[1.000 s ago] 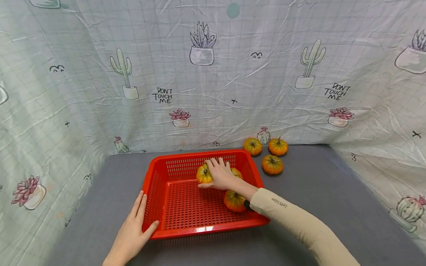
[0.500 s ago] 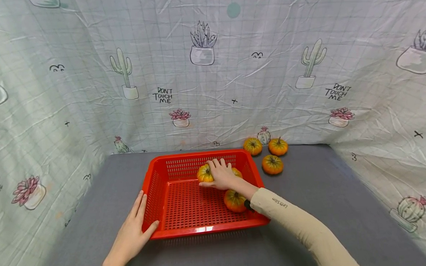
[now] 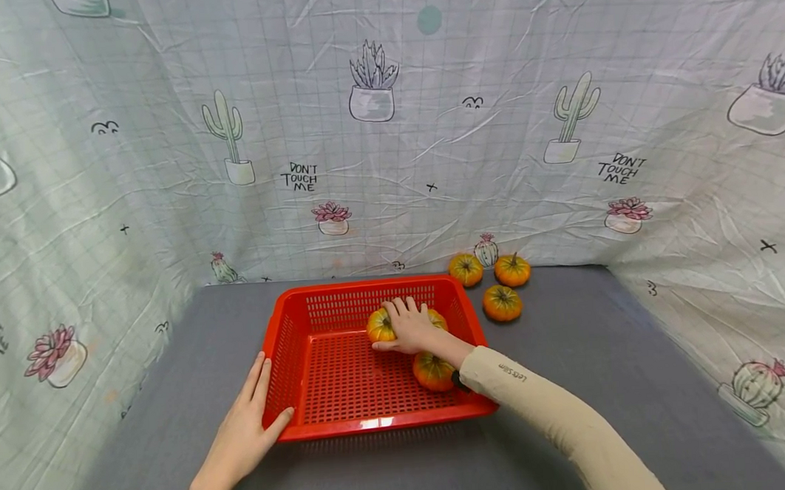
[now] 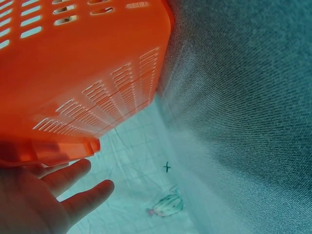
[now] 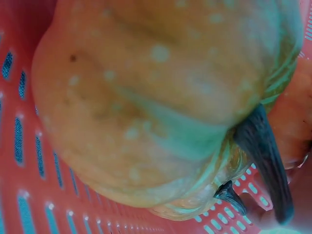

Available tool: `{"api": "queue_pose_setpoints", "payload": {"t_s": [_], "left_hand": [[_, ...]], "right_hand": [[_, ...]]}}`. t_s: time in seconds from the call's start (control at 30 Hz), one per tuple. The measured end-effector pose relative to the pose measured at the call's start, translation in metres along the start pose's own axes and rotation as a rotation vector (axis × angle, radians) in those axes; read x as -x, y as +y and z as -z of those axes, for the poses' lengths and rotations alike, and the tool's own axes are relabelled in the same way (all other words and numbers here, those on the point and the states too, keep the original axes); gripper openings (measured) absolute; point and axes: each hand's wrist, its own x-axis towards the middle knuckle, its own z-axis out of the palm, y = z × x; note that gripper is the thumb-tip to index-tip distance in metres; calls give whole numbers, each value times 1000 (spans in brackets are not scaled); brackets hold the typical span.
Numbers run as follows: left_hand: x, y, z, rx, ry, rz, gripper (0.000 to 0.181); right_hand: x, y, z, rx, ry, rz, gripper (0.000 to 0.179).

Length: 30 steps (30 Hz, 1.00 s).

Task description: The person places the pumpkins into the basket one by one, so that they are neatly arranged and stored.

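A red perforated plastic basket stands in the middle of the table. Inside it, my right hand grips a small orange-yellow pumpkin from its right side, thumb at the near side and fingers over the far side. Partly behind that hand sits another pumpkin. A third pumpkin lies under my wrist; its dark stem fills much of the right wrist view. My left hand rests at the basket's left rim, thumb at the near corner, and its straight fingers show beside the rim in the left wrist view.
On the grey table, right of the basket, sit three more pumpkins: one near the back rim, one farther right and one in front. A cactus-print curtain encloses the table's back and sides.
My right hand and the pumpkin it grips have shifted slightly right and nearer, toward the other pumpkins in the basket. The left hand and basket stay put.
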Motion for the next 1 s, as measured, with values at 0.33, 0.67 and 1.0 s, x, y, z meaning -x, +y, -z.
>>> {"api": "queue_pose_setpoints", "payload": {"t_s": [0.33,0.67,1.0], "left_hand": [[2,0,1,16,0,-11,79],[1,1,3,9,-15,-7,80],[0,2,3,8,-15,-11,79]], "right_hand": [[2,2,2,1,4,28,77],[2,3,5,8,52,65,70],[1,4,6,15,46,43,67]]}}
